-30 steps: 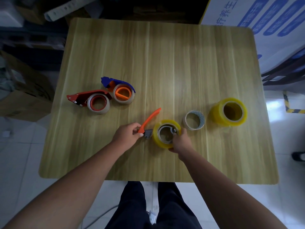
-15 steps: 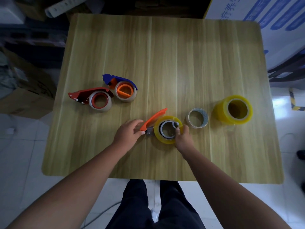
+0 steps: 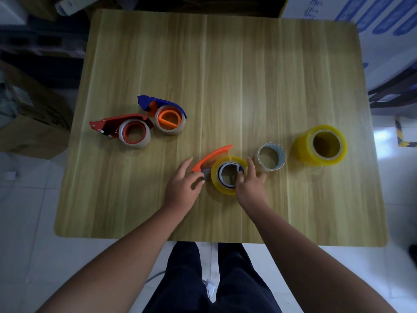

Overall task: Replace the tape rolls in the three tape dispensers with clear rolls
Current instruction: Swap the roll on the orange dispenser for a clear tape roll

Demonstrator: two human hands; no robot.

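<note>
So, the yellow roll (image 3: 222,188) is pinched by the right hand (image 3: 250,188). The thumb is tucked into the core and the other fingers are spread over the outer rim, so it's a narrow grip on the roll's wall. That roll is seated in the orange dispenser (image 3: 211,154), which is laid flat near the front middle of the table (image 3: 248,75). The left hand (image 3: 181,188) is kept loose with nothing held, fingers mostly straight, thumb tip touched to the dispenser's grey metal end. Three dispensers can be counted, each loaded. Besides the orange one, a red dispenser (image 3: 117,123) with a pale roll (image 3: 144,141) and a blue dispenser (image 3: 162,103) with a tan roll (image 3: 172,132) are parked right up against each other at the left, both rolls on orange hubs. Two loose rolls are stood on end to the right: a small clear roll (image 3: 279,154) just beside the right hand, and a big yellow roll (image 3: 302,147), tall and glossy, farther out. The tabletop is done in wood grain with rounded corners.
</note>
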